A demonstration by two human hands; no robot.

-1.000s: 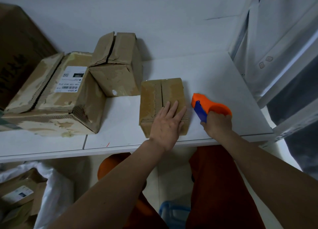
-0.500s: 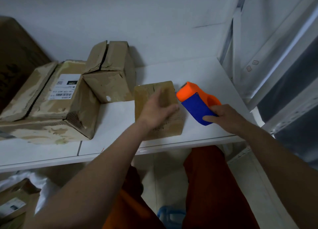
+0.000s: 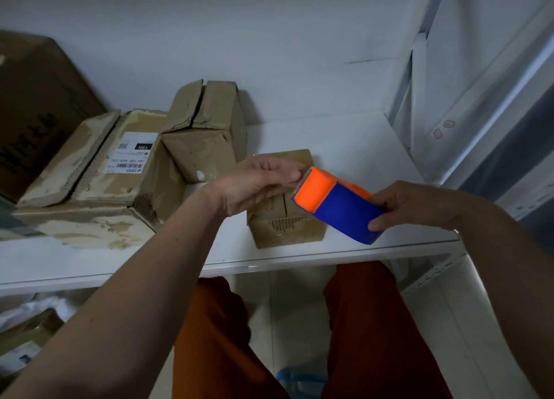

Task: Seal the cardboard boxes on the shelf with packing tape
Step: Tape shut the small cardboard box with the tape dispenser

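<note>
Orange-and-blue tape dispenser [image 3: 337, 205] sits mid-right of frame, gripped at its blue end by my right hand [image 3: 410, 205]. My left hand [image 3: 257, 180] pinches at its orange tip, fingers closed. Small cardboard box [image 3: 284, 222] stands below both hands, centre frame, on the white shelf [image 3: 359, 147]. Two larger boxes [image 3: 120, 171] occupy the left.

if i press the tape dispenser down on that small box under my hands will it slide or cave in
The small box probably slides: it sits free on the smooth white shelf. Its worn, creased top may flex at the seam.
</note>
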